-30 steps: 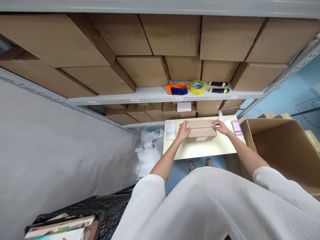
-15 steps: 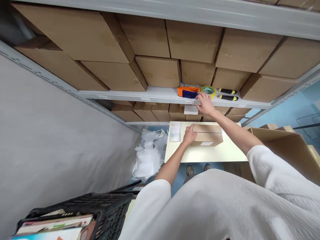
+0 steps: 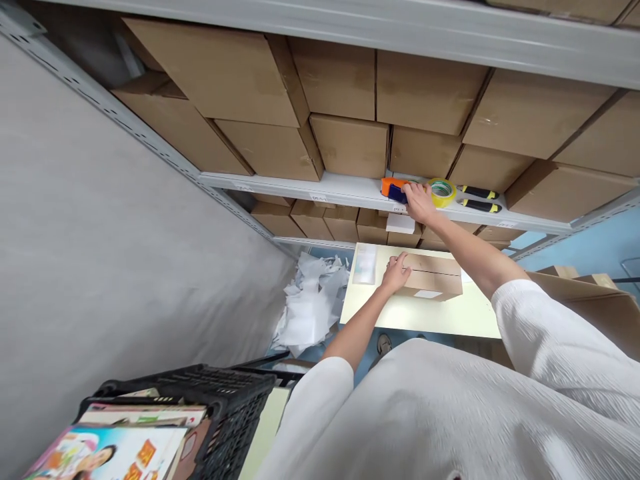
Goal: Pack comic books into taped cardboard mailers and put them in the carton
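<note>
On the pale yellow table [image 3: 450, 320] lies a closed brown cardboard box [image 3: 434, 273] with a white label on its near side. My left hand [image 3: 397, 273] rests on the box's left end, fingers spread. Up on the grey shelf, my right hand [image 3: 420, 203] has its fingers around the right part of an orange and dark blue tape dispenser [image 3: 394, 189]. Just right of that hand is a roll of clear yellow tape [image 3: 442, 191]. Two black and yellow cutters [image 3: 480, 205] lie further right on the shelf edge.
Cardboard boxes [image 3: 349, 145] fill the shelves ahead. A clear packet [image 3: 365, 265] lies at the table's left end. White paper scraps [image 3: 310, 303] are heaped left of the table. A black crate [image 3: 240, 413] with magazines stands lower left; a large open carton [image 3: 595, 307] is at right.
My right hand has closed on the tape dispenser, which is now turned slightly. My left hand stays on the box. The whole view has shifted, so things appear further right.
</note>
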Tool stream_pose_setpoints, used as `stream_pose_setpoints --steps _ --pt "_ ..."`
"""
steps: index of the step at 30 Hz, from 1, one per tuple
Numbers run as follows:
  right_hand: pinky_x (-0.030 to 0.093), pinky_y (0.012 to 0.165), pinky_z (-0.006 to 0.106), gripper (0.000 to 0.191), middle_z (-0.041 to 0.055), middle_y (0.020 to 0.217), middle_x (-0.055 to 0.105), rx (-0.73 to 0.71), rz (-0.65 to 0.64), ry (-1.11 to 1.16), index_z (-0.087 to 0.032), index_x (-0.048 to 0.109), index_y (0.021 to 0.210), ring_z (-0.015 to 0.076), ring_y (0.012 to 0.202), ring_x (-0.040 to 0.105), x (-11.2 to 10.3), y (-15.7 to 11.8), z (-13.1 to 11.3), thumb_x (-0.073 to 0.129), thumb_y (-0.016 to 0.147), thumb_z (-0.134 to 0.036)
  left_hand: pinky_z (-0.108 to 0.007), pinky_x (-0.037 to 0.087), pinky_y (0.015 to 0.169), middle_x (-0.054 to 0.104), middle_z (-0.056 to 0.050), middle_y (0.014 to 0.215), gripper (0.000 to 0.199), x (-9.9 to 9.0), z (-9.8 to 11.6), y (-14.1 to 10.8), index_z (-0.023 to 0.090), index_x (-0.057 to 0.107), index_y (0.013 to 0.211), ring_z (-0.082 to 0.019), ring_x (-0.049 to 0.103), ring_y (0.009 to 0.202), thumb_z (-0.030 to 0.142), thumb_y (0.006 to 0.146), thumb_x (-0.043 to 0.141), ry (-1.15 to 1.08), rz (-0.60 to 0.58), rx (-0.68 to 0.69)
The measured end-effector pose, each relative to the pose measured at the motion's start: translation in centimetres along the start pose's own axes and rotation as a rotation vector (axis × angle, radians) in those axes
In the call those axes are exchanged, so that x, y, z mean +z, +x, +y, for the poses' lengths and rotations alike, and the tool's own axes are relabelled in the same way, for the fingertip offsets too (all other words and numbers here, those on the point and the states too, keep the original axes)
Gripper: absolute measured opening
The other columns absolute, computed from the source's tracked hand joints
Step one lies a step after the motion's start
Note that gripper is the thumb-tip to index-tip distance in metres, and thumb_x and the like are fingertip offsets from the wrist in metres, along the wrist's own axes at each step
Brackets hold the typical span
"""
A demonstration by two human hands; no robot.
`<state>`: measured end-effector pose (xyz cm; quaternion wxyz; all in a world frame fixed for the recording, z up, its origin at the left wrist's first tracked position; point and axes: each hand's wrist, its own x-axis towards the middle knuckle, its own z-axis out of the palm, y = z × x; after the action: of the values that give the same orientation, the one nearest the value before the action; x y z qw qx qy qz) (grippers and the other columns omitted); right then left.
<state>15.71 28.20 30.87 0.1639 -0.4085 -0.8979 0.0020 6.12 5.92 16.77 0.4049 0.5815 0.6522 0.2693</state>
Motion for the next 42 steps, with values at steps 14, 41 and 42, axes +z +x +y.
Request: stream_pose_setpoints --steps 14,41,42 --pt "0.047 0.107 0.053 0.061 0.0121 0.127 0.07 0.129 0.04 0.588 -0.024 0.049 0.138 0.0333 0.116 0.062 -4.6 -9.0 -0.9 0.07 0.081 -0.028 -0.049 0.048 0.114 0.052 -0.015 0.14 0.061 -0.5 -0.2 0.2 0.031 0.05 0.16 -0.034 0.062 0.126 0.041 0.101 0.06 0.001 -0.021 0.014" --pt "0.058 0.107 0.048 0.081 0.0124 0.134 0.074 0.452 -0.265 0.835 -0.025 0.061 0.143 0.0356 0.121 0.071 -3.4 -26.4 0.4 0.092 0.07 -0.036 -0.05 0.052 0.111 0.055 -0.014 0.136 0.064 -0.7 -0.4 0.3 0.03 0.05 0.16 -0.033 0.066 0.12 0.044 0.099 0.064 0.011 -0.019 0.027" --pt "0.058 0.107 0.048 0.081 0.013 0.133 0.074 0.437 -0.252 0.798 -0.025 0.061 0.142 0.0355 0.121 0.071 -3.3 -26.5 0.2 0.094 0.07 -0.04 -0.05 0.051 0.113 0.056 -0.015 0.136 0.063 -0.8 -0.2 0.3 0.029 0.052 0.159 -0.034 0.066 0.121 0.042 0.098 0.065 0.009 -0.008 0.032"
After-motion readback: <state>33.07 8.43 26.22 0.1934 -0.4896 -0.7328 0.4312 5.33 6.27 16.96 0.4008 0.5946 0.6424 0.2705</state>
